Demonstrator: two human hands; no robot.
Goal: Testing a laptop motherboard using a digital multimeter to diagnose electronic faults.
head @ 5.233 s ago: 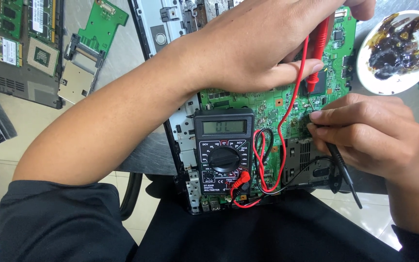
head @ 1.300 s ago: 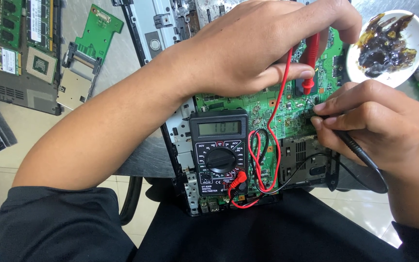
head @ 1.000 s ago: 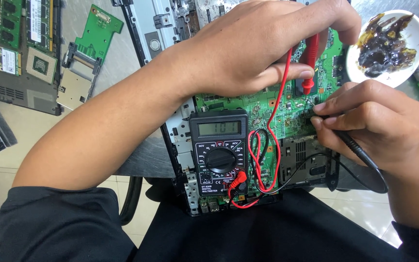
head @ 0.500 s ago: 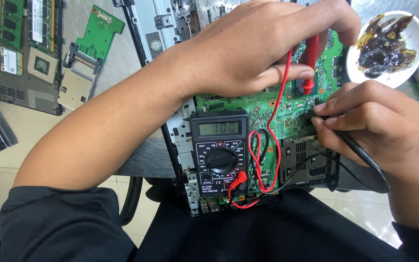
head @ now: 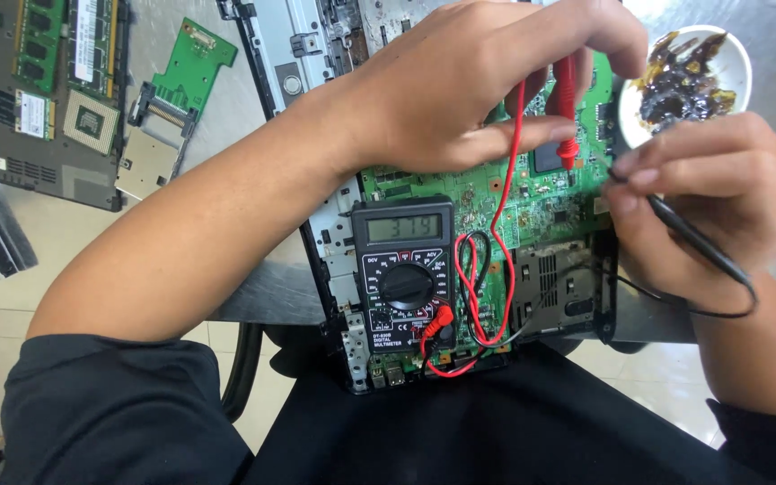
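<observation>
Head view: probing step in hand. Red probe is gripped by the left hand, tip on the green board. Black probe is pinched by the right hand at the board's right edge. Meter lies on the board's left part, near the table's front edge. Next: both tips to be held steady, display to be read.

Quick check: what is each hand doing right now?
Left hand: closed on the red multimeter probe.
Right hand: closed on the black multimeter probe.
</observation>
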